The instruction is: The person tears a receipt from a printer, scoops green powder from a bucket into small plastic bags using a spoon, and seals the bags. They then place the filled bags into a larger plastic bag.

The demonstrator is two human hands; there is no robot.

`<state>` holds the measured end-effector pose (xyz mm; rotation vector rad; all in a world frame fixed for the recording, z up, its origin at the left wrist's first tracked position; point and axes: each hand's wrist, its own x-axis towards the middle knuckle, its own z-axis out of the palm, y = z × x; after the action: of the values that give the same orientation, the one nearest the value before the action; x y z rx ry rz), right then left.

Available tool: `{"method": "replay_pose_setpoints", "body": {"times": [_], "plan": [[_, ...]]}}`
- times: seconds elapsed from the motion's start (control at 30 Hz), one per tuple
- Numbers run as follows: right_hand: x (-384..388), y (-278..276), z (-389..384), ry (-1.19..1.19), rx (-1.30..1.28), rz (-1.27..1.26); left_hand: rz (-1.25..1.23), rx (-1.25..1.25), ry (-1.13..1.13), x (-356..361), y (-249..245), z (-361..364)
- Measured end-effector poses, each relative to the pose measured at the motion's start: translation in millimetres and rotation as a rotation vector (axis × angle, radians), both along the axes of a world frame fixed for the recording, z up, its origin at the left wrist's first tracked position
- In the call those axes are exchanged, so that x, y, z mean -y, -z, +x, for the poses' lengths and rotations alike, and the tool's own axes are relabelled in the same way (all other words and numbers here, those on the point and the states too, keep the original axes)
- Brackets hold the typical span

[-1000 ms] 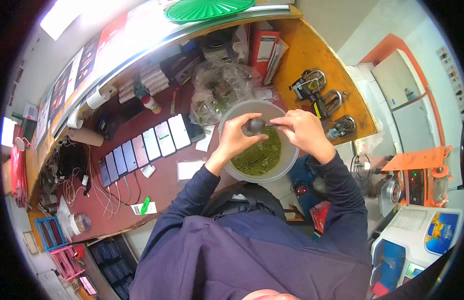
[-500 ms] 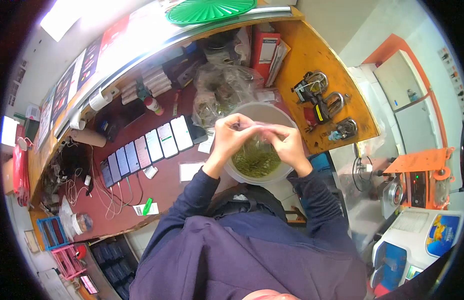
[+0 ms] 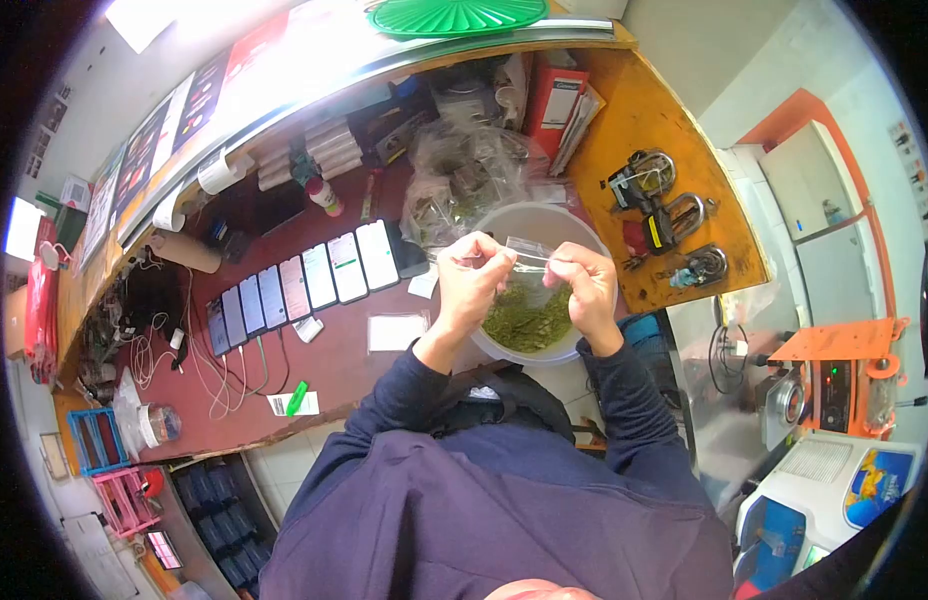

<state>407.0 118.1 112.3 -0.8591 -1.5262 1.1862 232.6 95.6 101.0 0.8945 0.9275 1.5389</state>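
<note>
Between my two hands a small clear plastic bag (image 3: pixel 529 250) is stretched above a white bucket (image 3: pixel 496 222). My left hand (image 3: pixel 471 280) pinches its left side, fingers closed. The other side is gripped by my right hand (image 3: pixel 584 285), thumb and fingers pressed together. Below them, shredded green leafy material (image 3: pixel 525 320) lies in the bucket. A large clear plastic bag (image 3: pixel 469 170) with some green and brown stuff in it rests just behind the bucket. What my fingertips cover of the small bag is hidden.
A row of several phones (image 3: pixel 319 275) lies on the red desk (image 3: pixel 334 370) to the left, with white cables. Padlocks (image 3: pixel 674 225) sit on the wooden panel at right. A red binder (image 3: pixel 554 105) stands behind. An orange sealing machine (image 3: pixel 834 370) is far right.
My hands have moved apart slightly, and the small plastic bag now shows stretched between them. The whole view has shifted a little to the right.
</note>
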Motion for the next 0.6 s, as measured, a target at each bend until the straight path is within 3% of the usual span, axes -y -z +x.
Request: {"method": "replay_pose_setpoints", "body": {"times": [0.1,0.17,0.27,0.47,0.6], "plan": [[-3.6,-7.5,-4.5,-0.035,-0.048,-0.02,0.038,0.06,-0.023,0.3,1.1,2.3],[-4.4,-22.4,-12.1,-0.029,0.13,0.229,-0.013,-0.048,0.041,2.7,-7.4,2.0],[-8.0,-16.9,-22.2,-0.023,0.1,0.298,-0.001,0.016,0.085,3.9,-11.4,1.5],[-16.1,-15.4,-34.9,-0.183,0.082,0.213,0.009,0.05,0.041,6.5,-6.3,-27.4],[-27.5,-12.4,-58.9,-0.295,0.031,0.153,-0.024,0.204,-0.039,10.6,0.6,-65.9]]}}
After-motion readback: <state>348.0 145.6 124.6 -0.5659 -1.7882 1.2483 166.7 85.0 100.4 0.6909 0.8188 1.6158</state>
